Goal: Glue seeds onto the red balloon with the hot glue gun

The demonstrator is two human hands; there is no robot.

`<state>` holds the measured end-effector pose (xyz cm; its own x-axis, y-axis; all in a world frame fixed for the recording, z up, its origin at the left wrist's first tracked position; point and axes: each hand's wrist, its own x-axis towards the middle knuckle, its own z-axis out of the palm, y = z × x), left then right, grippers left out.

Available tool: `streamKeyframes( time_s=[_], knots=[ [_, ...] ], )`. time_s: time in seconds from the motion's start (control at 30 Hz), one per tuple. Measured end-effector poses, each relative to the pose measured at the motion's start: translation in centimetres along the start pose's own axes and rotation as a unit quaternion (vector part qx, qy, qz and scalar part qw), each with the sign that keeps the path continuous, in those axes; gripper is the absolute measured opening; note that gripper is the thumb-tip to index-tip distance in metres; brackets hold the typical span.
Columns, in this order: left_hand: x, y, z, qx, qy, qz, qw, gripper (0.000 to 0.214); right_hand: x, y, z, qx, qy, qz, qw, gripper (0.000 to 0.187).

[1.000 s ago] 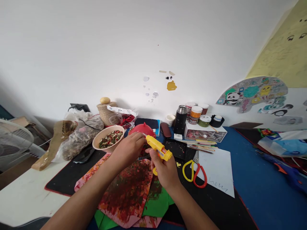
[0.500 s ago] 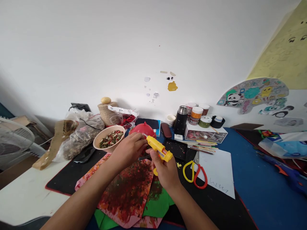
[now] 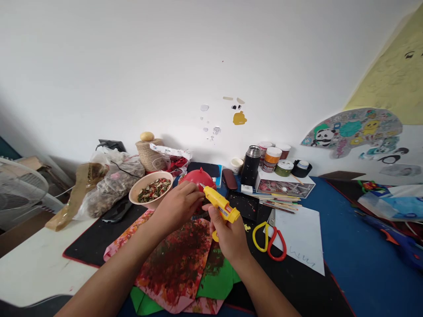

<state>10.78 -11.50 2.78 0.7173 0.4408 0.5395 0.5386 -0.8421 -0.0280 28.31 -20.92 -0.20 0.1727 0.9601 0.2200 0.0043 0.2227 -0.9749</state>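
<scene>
No text can be read. Print on the yellow glue gun [image 3: 216, 199] is too small; pen strokes on the white sheet [image 3: 300, 233] spell nothing legible.

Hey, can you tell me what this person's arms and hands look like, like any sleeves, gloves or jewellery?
The left hand and right hand are bare, with no gloves. No sleeve shows on the left forearm or right forearm. I see no watch, bracelet or markings; some fingers are hidden, so rings are uncertain.
</scene>
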Motion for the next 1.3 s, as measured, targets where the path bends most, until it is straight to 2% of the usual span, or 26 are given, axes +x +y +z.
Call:
streamKeyframes(
  time_s=[0.33, 0.5, 0.77, 0.97, 1.13, 1.3],
  knots=[
    [-0.3, 0.2, -0.3, -0.028, 0.061, 0.0, 0.998, 0.024, -0.1, 0.3, 0.0, -0.008, -0.006, -0.002, 1.0, 0.069],
    [-0.7, 0.0, -0.7, -0.084, 0.101, -0.019, 0.991, 0.018, -0.1, 0.3, 0.0, -0.011, -0.003, -0.005, 1.0, 0.069],
    [-2.0, 0.0, -3.4, -0.178, 0.174, -0.122, 0.961, 0.016, -0.1, 0.9, -0.3, -0.001, -0.009, 0.008, 1.0, 0.069],
    [-3.5, -0.1, -5.1, -0.297, 0.21, -0.183, 0.913, 0.023, 0.0, 0.5, 0.0, 0.012, 0.005, -0.003, 1.0, 0.072],
    [-4.2, 0.8, -6.4, -0.377, 0.202, -0.15, 0.891, 0.024, -0.1, 0.7, -0.1, 0.02, -0.001, 0.007, 1.0, 0.066],
    [-5.2, 2.5, -7.1, -0.467, 0.154, -0.095, 0.866, 0.023, 0.1, 0.8, -0.1, 0.015, 0.006, 0.002, 1.0, 0.066]
  ],
)
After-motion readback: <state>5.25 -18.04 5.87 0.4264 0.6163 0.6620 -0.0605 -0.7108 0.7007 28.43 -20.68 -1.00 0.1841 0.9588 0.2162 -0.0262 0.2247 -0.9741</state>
